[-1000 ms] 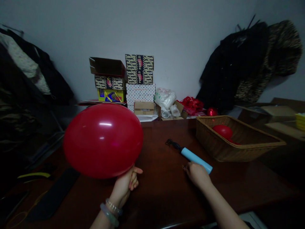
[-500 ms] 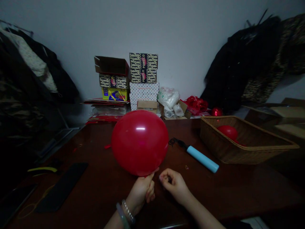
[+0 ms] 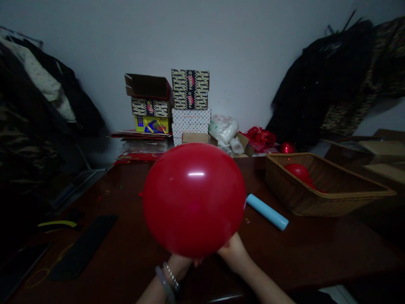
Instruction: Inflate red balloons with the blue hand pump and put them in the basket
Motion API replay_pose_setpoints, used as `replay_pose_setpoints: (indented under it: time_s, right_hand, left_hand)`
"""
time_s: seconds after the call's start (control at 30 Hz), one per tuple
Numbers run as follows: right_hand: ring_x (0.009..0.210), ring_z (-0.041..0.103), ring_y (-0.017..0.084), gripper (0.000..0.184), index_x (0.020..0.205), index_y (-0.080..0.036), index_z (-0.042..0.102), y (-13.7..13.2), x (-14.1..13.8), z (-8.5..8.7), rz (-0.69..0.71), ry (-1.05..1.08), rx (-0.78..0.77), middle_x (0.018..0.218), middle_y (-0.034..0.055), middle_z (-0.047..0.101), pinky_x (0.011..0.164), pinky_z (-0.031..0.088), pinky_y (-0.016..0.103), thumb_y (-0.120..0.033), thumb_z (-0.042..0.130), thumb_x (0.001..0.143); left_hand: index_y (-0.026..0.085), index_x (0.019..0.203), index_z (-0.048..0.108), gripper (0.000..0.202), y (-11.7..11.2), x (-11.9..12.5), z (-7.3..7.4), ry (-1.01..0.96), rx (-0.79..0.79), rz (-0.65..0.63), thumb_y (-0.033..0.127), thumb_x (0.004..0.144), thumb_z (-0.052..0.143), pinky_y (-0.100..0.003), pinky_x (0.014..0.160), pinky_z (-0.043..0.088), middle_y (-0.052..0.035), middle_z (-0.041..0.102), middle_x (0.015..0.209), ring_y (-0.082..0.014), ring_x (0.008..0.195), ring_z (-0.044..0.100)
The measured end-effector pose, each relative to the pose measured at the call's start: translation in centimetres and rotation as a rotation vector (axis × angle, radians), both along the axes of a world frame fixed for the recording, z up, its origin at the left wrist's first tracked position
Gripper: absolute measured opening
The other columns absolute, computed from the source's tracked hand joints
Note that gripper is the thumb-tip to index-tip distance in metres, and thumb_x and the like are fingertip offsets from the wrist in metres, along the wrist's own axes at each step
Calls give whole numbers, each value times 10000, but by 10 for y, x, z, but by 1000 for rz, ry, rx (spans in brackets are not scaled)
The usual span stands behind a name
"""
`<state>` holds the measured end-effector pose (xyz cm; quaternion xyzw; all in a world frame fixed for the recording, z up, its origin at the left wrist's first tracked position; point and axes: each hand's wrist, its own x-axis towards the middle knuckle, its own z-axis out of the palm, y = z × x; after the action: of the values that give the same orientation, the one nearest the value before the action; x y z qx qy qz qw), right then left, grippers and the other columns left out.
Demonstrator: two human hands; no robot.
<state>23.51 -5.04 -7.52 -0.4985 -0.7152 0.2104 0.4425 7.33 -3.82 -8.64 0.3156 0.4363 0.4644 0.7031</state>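
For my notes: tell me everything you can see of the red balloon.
The red balloon is inflated, round and glossy like latex, with a glint near the top. It is held above the dark table, its neck hidden. The left hand grips it from below; the right hand touches its underside.

Two bracelets [image 3: 167, 280] by left hand [image 3: 181, 265]

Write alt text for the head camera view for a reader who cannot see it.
An inflated red balloon fills the centre, held up from below by the left hand, the right hand pressed to its base. Beside it on the dark table lie a blue tube and a wicker basket.
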Motion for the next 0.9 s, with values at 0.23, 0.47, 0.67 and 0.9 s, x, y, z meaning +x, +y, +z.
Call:
replay_pose_setpoints:
  time_s: [0.23,0.47,0.67,0.9]
  right_hand:
    - [459,511,108,139,705,-171,561,6,-5,-6,-45,-11,-79,560,-16,558,443,400,190,-172,503,831]
    - [727,635,234,153,821,-167,637,1,-6,-2,-80,-102,-21,775,95,664,710,489,335,-118,520,736]
    - [864,638,297,185,855,-160,675,1,-9,-2,-68,-84,-42,888,151,695,852,454,439,-137,539,730]
    - [571,615,181,180,720,-179,632,5,-6,-2,8,137,-254,653,62,665,567,477,285,-329,576,802]
  left_hand:
    - [220,398,392,602,10,17,7,339,1,-379,669,787,488,-279,378,307,24,292,257,-97,257,284]
    - [212,461,466,577,9,17,3,513,3,-352,683,791,433,-268,403,304,27,321,285,-120,299,353]
    - [213,428,452,588,9,12,7,574,21,-348,679,785,433,-268,416,306,17,320,278,-122,306,362]
    - [214,429,446,576,13,5,22,550,74,-369,690,752,477,-271,392,292,16,342,274,-110,274,325]
